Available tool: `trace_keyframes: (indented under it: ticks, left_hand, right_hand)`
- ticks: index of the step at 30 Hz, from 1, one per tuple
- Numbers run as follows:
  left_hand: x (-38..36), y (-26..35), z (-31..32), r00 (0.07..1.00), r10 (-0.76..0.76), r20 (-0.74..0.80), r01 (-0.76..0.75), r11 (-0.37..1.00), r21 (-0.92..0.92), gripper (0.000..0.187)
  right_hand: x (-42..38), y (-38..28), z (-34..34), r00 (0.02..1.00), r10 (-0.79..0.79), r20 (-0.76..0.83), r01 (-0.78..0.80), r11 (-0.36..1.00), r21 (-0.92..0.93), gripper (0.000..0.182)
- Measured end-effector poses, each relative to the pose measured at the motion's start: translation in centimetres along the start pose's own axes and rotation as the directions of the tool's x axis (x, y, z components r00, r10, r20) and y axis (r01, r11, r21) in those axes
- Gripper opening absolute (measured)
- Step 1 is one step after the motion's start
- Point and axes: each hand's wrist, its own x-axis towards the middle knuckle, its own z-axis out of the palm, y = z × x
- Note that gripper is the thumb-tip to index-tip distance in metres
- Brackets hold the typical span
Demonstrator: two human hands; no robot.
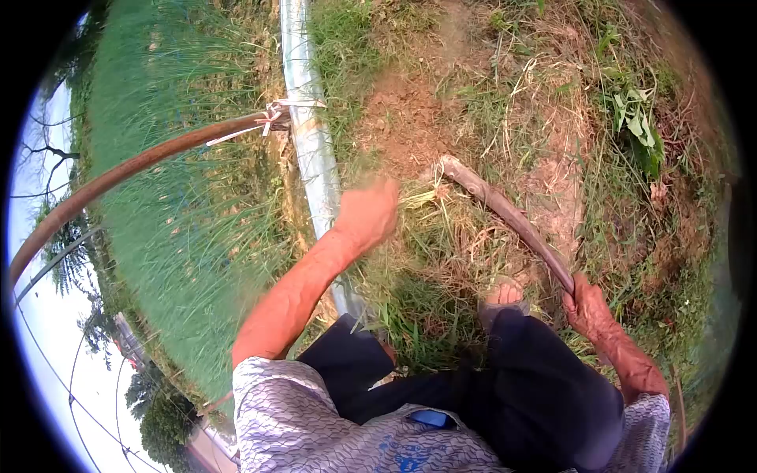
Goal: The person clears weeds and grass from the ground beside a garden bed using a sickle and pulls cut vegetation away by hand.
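My left hand (369,209) is closed in a fist, slightly blurred, above the grass beside the pale pipe-like strip. Yellowish grass stalks (422,197) stick out from its fingers toward the far end of a wooden stick. My right hand (587,307) is wrapped round the near end of that slightly bent brown stick (512,214). The stick slants away to the upper left, its pale cut end close to the ground near the stalks. Below it, cut grass and dry straw (473,236) cover the soil.
A long silvery strip (303,102) runs along the left, with a rusty curved pole (158,154) tied to it by a pale ribbon (272,118). Beyond grow dense thin green plants (173,221). Bare reddish soil (398,118) lies ahead; leafy weeds (640,130) stand right. My foot (505,293) is below the stick.
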Motion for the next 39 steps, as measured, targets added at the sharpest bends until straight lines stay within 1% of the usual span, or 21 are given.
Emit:
trace_keyframes:
  ticks: [1, 3, 5, 6, 8, 10, 11, 13, 17, 20, 23, 26, 27, 28, 29, 31, 33, 34, 36, 37, 39]
  left_hand:
    - [0.8, -1.0, -0.1, 0.987, -0.100, -0.129, 0.108, 0.993, 0.053, 0.023]
    - [2.4, -2.2, -2.7, 0.973, -0.181, -0.141, 0.206, 0.960, 0.190, 0.019]
    - [3.4, -4.5, -3.4, 0.967, -0.133, -0.217, 0.189, 0.947, 0.261, 0.024]
    - [3.6, -5.2, -3.9, 0.958, -0.072, -0.277, 0.164, 0.932, 0.324, 0.029]
    - [4.3, -5.9, -4.0, 0.961, -0.106, -0.254, 0.189, 0.926, 0.328, 0.036]
    - [5.2, -6.3, -3.7, 0.964, -0.193, -0.184, 0.245, 0.912, 0.330, 0.051]
    - [5.7, -6.8, -3.3, 0.964, -0.192, -0.183, 0.244, 0.912, 0.329, 0.051]
    - [6.6, -7.2, -2.6, 0.908, -0.415, -0.058, 0.410, 0.852, 0.326, 0.054]
    - [7.1, -9.6, -1.3, 0.920, -0.391, -0.040, 0.380, 0.860, 0.341, 0.027]
    - [7.2, -11.3, -1.1, 0.932, -0.342, -0.125, 0.359, 0.920, 0.157, 0.018]
    - [7.0, -10.0, -2.2, 0.932, -0.338, -0.133, 0.355, 0.925, 0.133, 0.019]
    - [4.8, -6.3, -2.7, 0.956, -0.292, 0.038, 0.291, 0.956, 0.033, 0.017]
    - [3.4, -5.0, -1.3, 0.982, -0.188, 0.016, 0.187, 0.981, 0.043, 0.015]
    - [2.1, -3.0, -1.2, 0.977, -0.134, 0.168, 0.135, 0.991, 0.006, 0.013]
    - [0.4, -1.6, -0.7, 0.979, 0.096, 0.177, -0.075, 0.989, -0.125, 0.013]
    - [-1.1, 1.1, -0.9, 0.866, 0.090, 0.492, -0.023, 0.990, -0.140, 0.013]
    - [-1.7, 1.4, 0.3, 0.996, 0.041, 0.073, -0.039, 0.999, -0.024, 0.012]
    - [-1.0, 0.6, -0.4, 0.998, -0.063, -0.019, 0.063, 0.998, -0.011, 0.016]
    - [0.5, -1.7, -0.8, 0.946, -0.290, -0.144, 0.302, 0.951, 0.070, 0.021]
    - [1.0, -3.1, -0.4, 0.944, -0.293, -0.149, 0.306, 0.949, 0.070, 0.021]
    - [2.0, -5.6, 0.8, 0.882, -0.465, -0.076, 0.471, 0.870, 0.149, 0.025]
  right_hand:
    - [1.2, -0.5, -0.4, 1.000, 0.007, -0.003, -0.007, 1.000, 0.004, 0.017]
    - [4.7, -4.1, -1.7, 0.998, -0.042, -0.050, 0.042, 0.999, 0.001, 0.018]
    - [7.5, -6.3, -1.7, 0.989, -0.111, -0.099, 0.112, 0.994, -0.001, 0.018]
    - [8.6, -7.4, -1.7, 0.993, -0.062, -0.097, 0.069, 0.996, 0.061, 0.020]
    - [9.8, -8.1, -1.2, 0.996, -0.020, -0.092, 0.031, 0.992, 0.121, 0.022]
    - [10.6, -8.0, -0.2, 0.942, -0.111, -0.318, 0.152, 0.983, 0.108, 0.022]
    - [11.1, -7.9, 0.0, 0.942, -0.109, -0.318, 0.150, 0.983, 0.107, 0.022]
    - [12.1, -8.1, 0.0, 0.912, -0.140, -0.385, 0.158, 0.987, 0.016, 0.029]
    - [13.3, -9.8, -0.4, 0.959, -0.083, -0.270, 0.093, 0.995, 0.022, 0.022]
    - [14.2, -9.4, 0.7, 0.972, -0.035, -0.232, 0.046, 0.998, 0.043, 0.021]
    - [13.0, -8.3, 1.1, 0.959, -0.080, -0.271, 0.074, 0.997, -0.033, 0.019]
    - [9.1, -7.2, 1.3, 0.994, 0.107, -0.025, -0.107, 0.994, -0.014, 0.019]
    - [7.7, -6.9, 1.0, 0.990, 0.144, 0.003, -0.143, 0.989, -0.029, 0.019]
    - [7.1, -6.1, 0.8, 0.991, 0.132, -0.004, -0.132, 0.991, -0.031, 0.019]
    - [6.1, -5.0, 0.9, 0.997, 0.071, -0.029, -0.071, 0.997, 0.016, 0.019]
    - [4.7, -4.7, 1.0, 0.999, 0.028, -0.042, -0.026, 0.998, 0.063, 0.020]
    - [5.4, -5.5, 0.0, 0.991, 0.080, -0.105, -0.062, 0.985, 0.163, 0.021]
    - [6.1, -6.7, -0.7, 0.992, 0.079, -0.098, -0.053, 0.968, 0.245, 0.021]
    - [8.4, -8.0, -0.7, 0.983, 0.020, -0.181, 0.013, 0.984, 0.180, 0.021]
    - [9.3, -8.3, -0.4, 0.966, -0.035, -0.254, 0.067, 0.990, 0.121, 0.021]
    - [11.1, -8.7, 0.6, 0.974, -0.073, -0.217, 0.084, 0.995, 0.044, 0.022]
